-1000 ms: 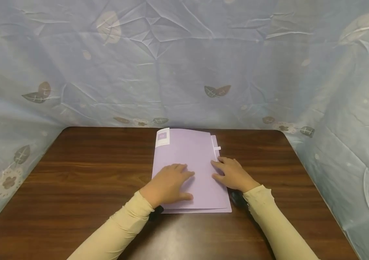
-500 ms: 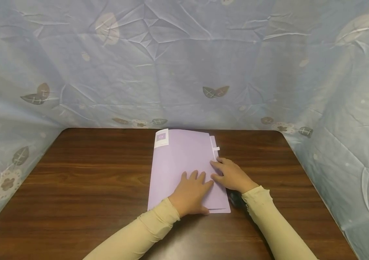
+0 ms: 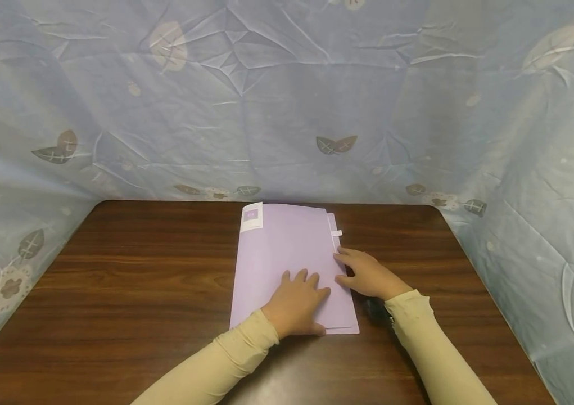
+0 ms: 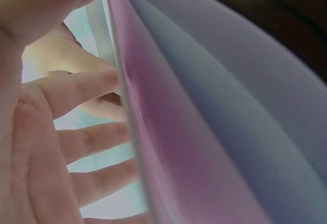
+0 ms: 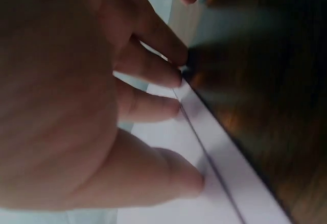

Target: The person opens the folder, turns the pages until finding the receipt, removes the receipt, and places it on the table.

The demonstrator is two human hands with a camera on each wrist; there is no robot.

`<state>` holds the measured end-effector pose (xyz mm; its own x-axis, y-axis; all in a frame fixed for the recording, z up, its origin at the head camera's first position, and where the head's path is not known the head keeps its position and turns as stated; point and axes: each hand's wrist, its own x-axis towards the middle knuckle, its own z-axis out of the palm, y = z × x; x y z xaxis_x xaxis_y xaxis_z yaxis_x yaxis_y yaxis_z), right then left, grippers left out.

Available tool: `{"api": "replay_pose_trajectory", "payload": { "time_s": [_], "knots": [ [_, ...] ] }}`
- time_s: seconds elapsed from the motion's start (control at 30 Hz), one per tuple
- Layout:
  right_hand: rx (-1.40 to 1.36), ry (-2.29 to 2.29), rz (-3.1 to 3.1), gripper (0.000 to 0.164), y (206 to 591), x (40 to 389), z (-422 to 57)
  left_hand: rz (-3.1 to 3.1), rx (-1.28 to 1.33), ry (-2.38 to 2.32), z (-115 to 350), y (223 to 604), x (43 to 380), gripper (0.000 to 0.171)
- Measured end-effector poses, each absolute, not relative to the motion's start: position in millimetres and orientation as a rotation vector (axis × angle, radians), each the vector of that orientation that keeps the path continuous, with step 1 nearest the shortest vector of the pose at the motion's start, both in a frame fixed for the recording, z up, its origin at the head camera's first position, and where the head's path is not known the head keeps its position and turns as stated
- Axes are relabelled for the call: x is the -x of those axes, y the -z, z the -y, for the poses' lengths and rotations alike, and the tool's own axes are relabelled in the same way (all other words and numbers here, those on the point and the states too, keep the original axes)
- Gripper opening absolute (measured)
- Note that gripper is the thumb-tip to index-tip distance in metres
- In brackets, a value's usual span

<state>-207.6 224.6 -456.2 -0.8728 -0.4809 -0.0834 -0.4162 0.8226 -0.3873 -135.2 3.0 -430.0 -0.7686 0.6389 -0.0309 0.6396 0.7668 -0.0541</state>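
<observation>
A light purple file folder (image 3: 287,242) lies closed on the table, with a white label (image 3: 252,217) at its top left corner and a small white tab (image 3: 336,233) on its right edge. My left hand (image 3: 297,304) rests on the lower part of the cover, fingers spread and straight. In the left wrist view its fingertips (image 4: 115,78) touch the cover, and layered sheets (image 4: 204,91) show at the folder's lower edge. My right hand (image 3: 367,274) lies at the right edge. Its fingertips (image 5: 171,106) touch the folder along that edge in the right wrist view.
The folder lies on a dark brown wooden table (image 3: 155,270) with rounded far corners. A pale blue curtain (image 3: 287,112) with leaf prints hangs behind the table and along both sides. Dark wrist gear (image 3: 378,309) shows under the right cuff.
My left hand has moved right and toward the table's near edge, coming down spread on the cover. The right hand has shifted slightly to the right at the folder's edge.
</observation>
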Motion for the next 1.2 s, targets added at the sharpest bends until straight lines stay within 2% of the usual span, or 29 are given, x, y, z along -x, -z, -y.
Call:
{"api": "replay_pose_trajectory", "payload": {
  "time_s": [0.67, 0.93, 1.2],
  "knots": [
    [0.754, 0.577, -2.772, 0.056, 453, 210, -232, -2.945, -1.072, 0.045, -1, 431, 139, 0.077],
    [0.761, 0.596, -2.773, 0.057, 455, 210, -234, -2.98, -1.093, 0.002, 4, 429, 138, 0.072],
    [0.745, 0.617, -2.772, 0.059, 457, 211, -233, -3.056, -1.179, -0.051, 16, 419, 137, 0.077]
  ]
}}
